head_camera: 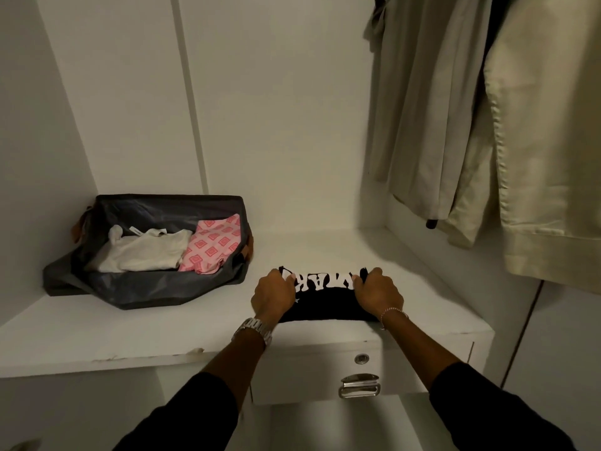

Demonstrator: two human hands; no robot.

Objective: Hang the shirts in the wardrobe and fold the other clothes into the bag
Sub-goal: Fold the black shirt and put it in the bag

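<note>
Black top: a black top [325,302] with big white letters lies on the white shelf [130,330], near the front edge. It is folded into a small, flat shape.
Left hand: the left hand [272,296] sits on the left end of the black top. The back of the hand faces up. The fingers curl down over the far edge, and the grip is closed on the cloth.
Right hand: the right hand [379,292] sits on the right end the same way. Its fingers bend over the far corner, and its grip is closed on the cloth too.
Arms: both arms reach straight out from the bottom, side by side. The sleeves are dark and pushed up.
Watch: a silver watch [255,330] is on the left wrist.
Bracelet: a thin bracelet [392,312] is on the right wrist.
Bag: a dark grey bag [146,288] stands open on the shelf, to the left of the black top and apart from it.
In the bag: a white cloth [143,252] lies on the left. A pink cloth [213,245] with square shapes lies just beside it on the right.
Hanging clothes: pale shirts [455,109] hang at the right, above the shelf.
Drawer: a white drawer [309,375] with a shiny handle [359,385] is under the shelf.
</note>
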